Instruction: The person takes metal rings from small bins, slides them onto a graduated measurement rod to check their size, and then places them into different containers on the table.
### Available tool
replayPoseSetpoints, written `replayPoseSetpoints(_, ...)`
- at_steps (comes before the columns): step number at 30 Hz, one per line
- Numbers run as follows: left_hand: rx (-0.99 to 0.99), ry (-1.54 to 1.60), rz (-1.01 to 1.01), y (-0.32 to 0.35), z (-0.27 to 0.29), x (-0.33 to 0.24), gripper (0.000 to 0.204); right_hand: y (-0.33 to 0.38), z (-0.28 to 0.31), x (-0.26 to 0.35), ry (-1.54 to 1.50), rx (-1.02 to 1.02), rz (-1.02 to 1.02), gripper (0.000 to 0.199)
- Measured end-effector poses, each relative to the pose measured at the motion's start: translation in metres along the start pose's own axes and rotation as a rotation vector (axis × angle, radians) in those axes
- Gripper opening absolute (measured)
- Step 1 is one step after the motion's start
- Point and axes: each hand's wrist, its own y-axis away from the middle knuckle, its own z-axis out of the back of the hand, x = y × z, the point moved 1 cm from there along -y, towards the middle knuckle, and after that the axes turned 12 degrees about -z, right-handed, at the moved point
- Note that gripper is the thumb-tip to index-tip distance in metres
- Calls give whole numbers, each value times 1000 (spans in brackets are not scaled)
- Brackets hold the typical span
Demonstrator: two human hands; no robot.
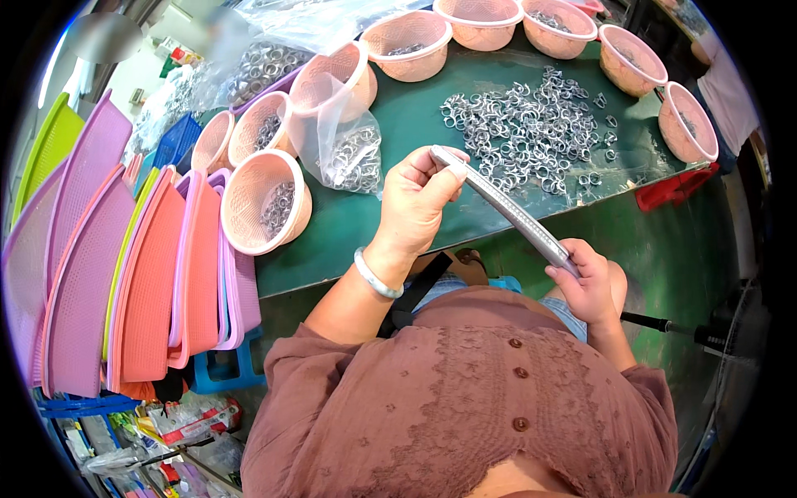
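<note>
A grey ring mandrel [515, 214], a long rod with a scale of marks along it, slants across in front of my body above the table edge. At its upper left end my left hand [422, 197] is closed, thumb and fingers pinching the tip. My right hand [591, 282] wraps its fingers round the lower right end. Whether a ring sits on the tip under my left fingers cannot be made out. Beyond the mandrel, a loose pile of silvery metal rings [531, 124] spreads over the green tabletop [407, 116].
Pink baskets, such as the near left basket [241, 199], curve round the table's rim, several with rings inside. A clear bag of rings [353, 158] lies left of the pile. Stacked coloured plastic baskets [145, 282] stand at left. A red object [677, 189] sits by the right table edge.
</note>
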Motion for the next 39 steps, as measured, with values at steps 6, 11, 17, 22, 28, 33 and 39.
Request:
replayPoseSetpoints(6,-169,208,-104,-13,51,-30,19,20,41,-10,-21,48,-70,21)
replayPoseSetpoints(11,-147,516,140,2,53,-24,27,22,48,-34,-235,-48,-389,20)
replayPoseSetpoints(17,-114,549,177,2,55,-16,33,9,30,-27,-448,20,-328,23)
replayPoseSetpoints(22,-165,442,192,5,59,-22,32,8,28,-27,-423,1,-353,21)
replayPoseSetpoints(28,-380,-609,-511,9,96,-99,19,5,34,-28,-447,-102,-377,19)
replayPoseSetpoints(33,-315,-1861,-698,14,107,-116,25,-6,30,-28,-517,-123,-385,18)
replayPoseSetpoints(39,390,-1357,-486,-19,41,-25,23,-5,20,-25,-560,-149,-419,18)
